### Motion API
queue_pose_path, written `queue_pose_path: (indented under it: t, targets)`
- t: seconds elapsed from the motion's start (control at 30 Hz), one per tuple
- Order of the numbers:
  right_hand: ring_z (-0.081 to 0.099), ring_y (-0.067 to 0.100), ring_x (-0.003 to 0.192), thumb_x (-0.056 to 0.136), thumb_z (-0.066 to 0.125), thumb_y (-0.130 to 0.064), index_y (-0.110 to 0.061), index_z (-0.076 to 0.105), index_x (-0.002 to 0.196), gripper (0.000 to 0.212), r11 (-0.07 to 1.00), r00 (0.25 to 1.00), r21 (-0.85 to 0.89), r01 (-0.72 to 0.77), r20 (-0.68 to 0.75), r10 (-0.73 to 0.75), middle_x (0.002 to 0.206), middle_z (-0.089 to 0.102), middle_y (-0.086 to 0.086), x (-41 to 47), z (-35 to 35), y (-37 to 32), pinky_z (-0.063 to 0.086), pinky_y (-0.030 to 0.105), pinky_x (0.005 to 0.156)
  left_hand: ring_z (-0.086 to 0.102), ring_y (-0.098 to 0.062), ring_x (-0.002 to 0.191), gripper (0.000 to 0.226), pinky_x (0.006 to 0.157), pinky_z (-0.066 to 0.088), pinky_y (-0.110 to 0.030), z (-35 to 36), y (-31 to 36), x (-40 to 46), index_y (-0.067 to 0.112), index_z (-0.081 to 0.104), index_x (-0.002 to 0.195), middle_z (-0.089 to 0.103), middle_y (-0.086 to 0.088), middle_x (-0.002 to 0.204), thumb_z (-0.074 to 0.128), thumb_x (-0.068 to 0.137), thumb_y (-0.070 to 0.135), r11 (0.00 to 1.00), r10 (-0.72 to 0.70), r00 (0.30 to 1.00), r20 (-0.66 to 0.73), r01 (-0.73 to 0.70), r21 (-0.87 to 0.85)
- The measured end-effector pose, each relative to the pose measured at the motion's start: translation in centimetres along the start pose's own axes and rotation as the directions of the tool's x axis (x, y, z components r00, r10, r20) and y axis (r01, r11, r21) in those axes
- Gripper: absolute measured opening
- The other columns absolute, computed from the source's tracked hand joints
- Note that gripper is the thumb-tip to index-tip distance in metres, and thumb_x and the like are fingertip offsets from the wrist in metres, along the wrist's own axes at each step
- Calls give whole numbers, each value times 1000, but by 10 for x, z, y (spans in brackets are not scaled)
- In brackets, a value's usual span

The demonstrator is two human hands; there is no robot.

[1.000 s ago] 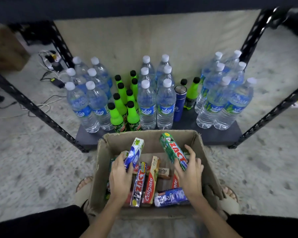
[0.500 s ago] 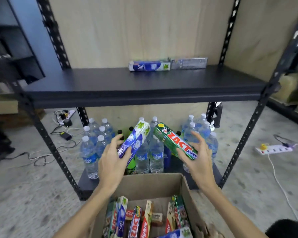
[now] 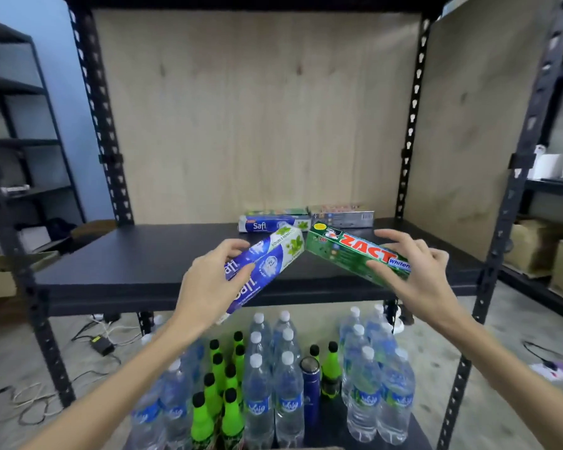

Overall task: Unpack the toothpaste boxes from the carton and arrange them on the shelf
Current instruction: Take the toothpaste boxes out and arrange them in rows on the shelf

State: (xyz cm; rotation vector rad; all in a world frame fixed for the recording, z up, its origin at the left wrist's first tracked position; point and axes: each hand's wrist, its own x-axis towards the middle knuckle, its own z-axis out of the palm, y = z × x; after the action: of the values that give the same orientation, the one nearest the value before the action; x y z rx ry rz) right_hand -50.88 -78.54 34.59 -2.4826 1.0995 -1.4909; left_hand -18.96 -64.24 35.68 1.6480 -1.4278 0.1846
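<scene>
The left hand [image 3: 208,284] is clasped round the lower half of a blue Safi box [image 3: 263,267], whose free end slants up and right from the grip. The right hand [image 3: 413,271] pinches a green Zact box [image 3: 355,251] by its right end, thumb below and fingers on top. Both boxes hang over the shelf [image 3: 143,254], their far ends nearly meeting, and just beyond them two more boxes [image 3: 306,219] lie at the back.

It looks like a storeroom: black metal racks [image 3: 413,102], water bottles [image 3: 288,394] in rows, cardboard boxes [image 3: 533,245] on side shelves.
</scene>
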Motion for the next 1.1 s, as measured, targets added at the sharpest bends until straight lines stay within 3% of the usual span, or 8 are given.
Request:
queue_pose_path:
  t: [0.13, 0.2, 0.3, 0.37, 0.47, 0.7, 0.83, 1.1]
  targets:
    - [41, 3, 112, 96, 57, -52, -46, 50, 132, 38, 986, 993, -163, 22, 119, -2, 116, 59, -18, 47, 14, 33, 15, 31, 92, 65, -3, 105, 28, 91, 48, -28, 14, -15, 63, 37, 64, 117, 71, 18, 110, 69, 89, 37, 990, 36, 990, 133, -54, 133]
    - [38, 6, 116, 97, 57, -47, -46, 47, 135, 38, 981, 980, -191, -11, 191, 48, 117, 55, -12, 65, 26, 52, 13, 31, 94, 66, 0, 103, 26, 100, 45, -31, 25, -25, 89, 35, 65, 115, 72, 17, 110, 70, 90, 40, 977, 84, 979, 186, -118, 178]
    - [35, 8, 120, 100, 54, -46, -47, 33, 142, 47, 975, 958, -221, -16, 276, 78, 121, 51, -11, 87, 45, 77, 11, 30, 94, 56, 22, 89, 23, 105, 36, -37, 44, -36, 125, 37, 61, 115, 69, 19, 113, 66, 93, 41, 954, 130, 952, 279, -196, 227]
    - [33, 8, 122, 101, 51, -45, -43, 30, 146, 49, 972, 949, -235, -27, 300, 99, 122, 48, -13, 102, 54, 91, 9, 29, 95, 54, 19, 104, 22, 103, 28, -34, 57, -43, 145, 39, 56, 118, 66, 22, 122, 59, 97, 41, 937, 125, 943, 307, -214, 277]
    - [32, 7, 122, 100, 51, -48, -42, 34, 146, 49, 964, 954, -264, -4, 287, 83, 126, 52, -17, 123, 65, 109, 10, 32, 96, 53, 2, 120, 23, 99, 21, -29, 79, -53, 163, 37, 55, 124, 60, 25, 129, 52, 102, 36, 934, 120, 947, 299, -210, 289]
    - [30, 1, 116, 86, 66, -58, -44, 37, 145, 68, 974, 975, -216, 73, 223, -24, 114, 39, -40, 139, 82, 135, 11, 28, 92, 35, 6, 124, 52, 113, 13, -28, 108, -78, 161, 43, 48, 130, 46, 32, 129, 59, 84, 64, 920, 203, 948, 245, -271, 282]
    - [31, 3, 117, 84, 67, -62, -43, 34, 146, 73, 973, 978, -219, 69, 207, -23, 117, 42, -34, 152, 93, 148, 11, 28, 90, 33, 3, 127, 53, 111, 18, -31, 124, -81, 180, 41, 48, 130, 45, 30, 129, 57, 85, 69, 902, 264, 935, 238, -326, 282]
    - [32, 9, 122, 87, 59, -66, -43, 25, 151, 76, 932, 969, -345, 110, 244, -24, 134, 40, -16, 180, 118, 169, 18, 41, 104, 36, -9, 125, 55, 109, 24, -32, 151, -94, 207, 49, 42, 132, 43, 20, 130, 37, 83, 74, 880, 254, 947, 196, -311, 358]
